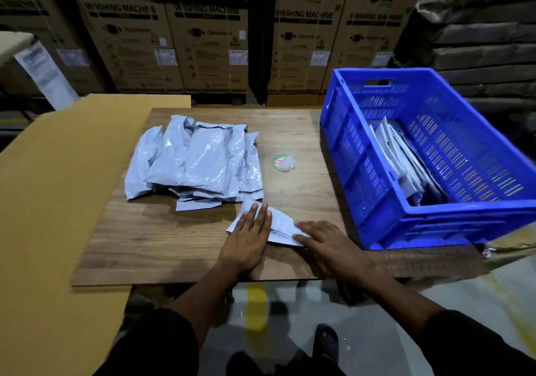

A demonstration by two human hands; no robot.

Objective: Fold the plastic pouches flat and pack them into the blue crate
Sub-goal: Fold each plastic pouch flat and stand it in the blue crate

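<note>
One pale grey plastic pouch (282, 225) lies flat near the front edge of the wooden table (162, 242). My left hand (246, 236) presses on its left part with straight fingers. My right hand (324, 245) rests flat on its right end. Behind them sits a loose heap of several grey pouches (197, 161). The blue crate (371, 178) stands tilted at the table's right side, with several folded pouches (403, 158) leaning inside it.
A small round green-rimmed lid with crumpled plastic (283, 162) lies between the heap and the crate. A large tan cardboard sheet (52, 190) covers the left side. Stacked washing machine cartons (203, 33) form the back wall. My feet show on the floor below.
</note>
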